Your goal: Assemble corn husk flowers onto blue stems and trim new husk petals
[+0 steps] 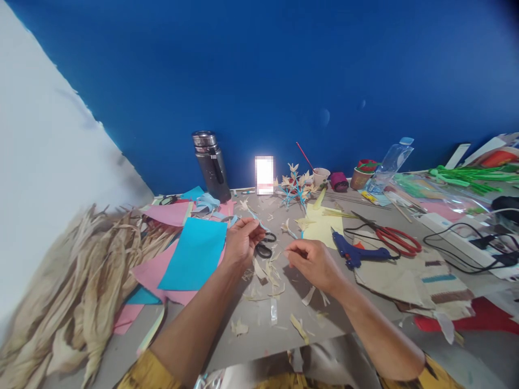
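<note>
My left hand (245,240) is closed in a pinch, its fingertips on a thin light blue stem (261,224). A small cream husk flower (244,205) shows just beyond those fingers. Black-handled scissors (264,249) lie right beside this hand, partly covered by it. Across a short gap, my right hand (311,260) is curled with thumb and finger together; whatever may be between them is hidden. Another husk flower with a blue stem (288,229) rests on the table between the hands. Behind stands a branching bunch of similar flowers (298,186).
Dried husks (95,281), blue paper (194,254) and a dark flask (211,167) are on the left. To the right lie a blue glue gun (360,253), red-handled scissors (399,241), a power strip (458,237) and a plastic bottle (391,167). Husk scraps (265,275) litter the middle.
</note>
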Motion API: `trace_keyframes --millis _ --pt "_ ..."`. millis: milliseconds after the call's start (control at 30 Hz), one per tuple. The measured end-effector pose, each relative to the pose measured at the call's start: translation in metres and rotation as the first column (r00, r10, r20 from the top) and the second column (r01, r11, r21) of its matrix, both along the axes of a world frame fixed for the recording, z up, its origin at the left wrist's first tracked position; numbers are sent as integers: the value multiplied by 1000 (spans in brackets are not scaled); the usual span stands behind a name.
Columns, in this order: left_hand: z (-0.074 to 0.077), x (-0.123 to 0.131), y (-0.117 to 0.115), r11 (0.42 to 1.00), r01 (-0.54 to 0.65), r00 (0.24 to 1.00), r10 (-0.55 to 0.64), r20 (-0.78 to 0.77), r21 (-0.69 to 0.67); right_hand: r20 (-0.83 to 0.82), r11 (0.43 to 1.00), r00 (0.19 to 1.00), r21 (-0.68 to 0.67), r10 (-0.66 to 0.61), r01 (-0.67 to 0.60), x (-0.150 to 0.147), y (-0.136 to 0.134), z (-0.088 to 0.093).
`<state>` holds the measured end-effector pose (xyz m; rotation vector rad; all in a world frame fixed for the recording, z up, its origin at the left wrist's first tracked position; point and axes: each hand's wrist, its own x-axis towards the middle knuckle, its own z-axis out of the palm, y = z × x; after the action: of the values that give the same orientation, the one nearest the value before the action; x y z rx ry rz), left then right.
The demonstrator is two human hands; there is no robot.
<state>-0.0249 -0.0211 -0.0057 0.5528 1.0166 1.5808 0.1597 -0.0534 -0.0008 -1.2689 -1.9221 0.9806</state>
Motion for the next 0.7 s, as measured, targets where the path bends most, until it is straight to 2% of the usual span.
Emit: trace_keyframes --millis 700 --pt "2 1 0 1000 5 1000 -5 14 -18 20 1000 1000 -2 -23 23 0 -1 2"
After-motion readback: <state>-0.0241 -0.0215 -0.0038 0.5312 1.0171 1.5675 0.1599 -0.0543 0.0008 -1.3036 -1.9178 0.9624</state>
